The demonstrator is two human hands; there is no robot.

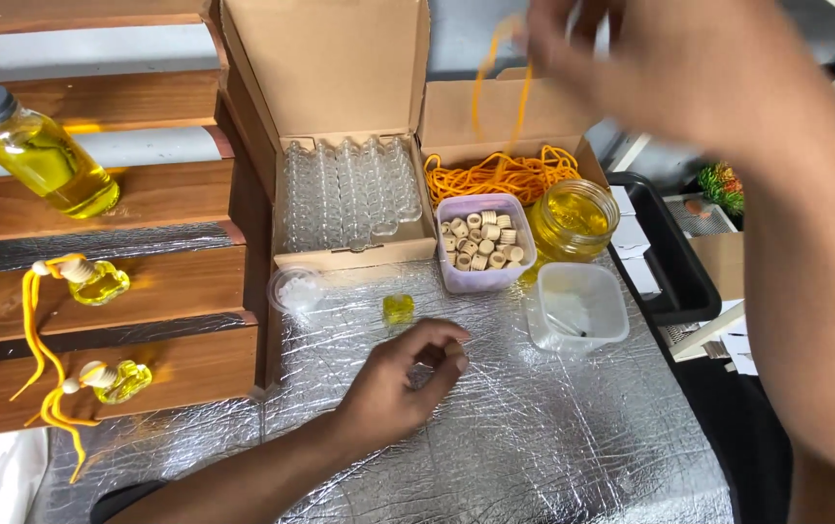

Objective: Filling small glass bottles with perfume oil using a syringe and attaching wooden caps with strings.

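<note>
A: While the right hand [674,68] is up high and blurry, what does it hold?

B: It pinches one orange string [495,82], which hangs down over the pile of orange strings [500,175] in the small brown box [495,116].

A: And the left hand [403,378]?

B: It rests on the shiny foil table [553,446]. Its fingers are curled, tips pinched on something tiny. What it is cannot be told.

A: What sits close by?

B: One little yellow bottle [398,309], just past the fingers. One tub of wooden rings [483,243], one empty clear tub [577,306], one jar of yellow oil [573,218].

A: And on the wooden steps?

B: One big bottle [39,150] and two small bottles with strings [97,281].
</note>
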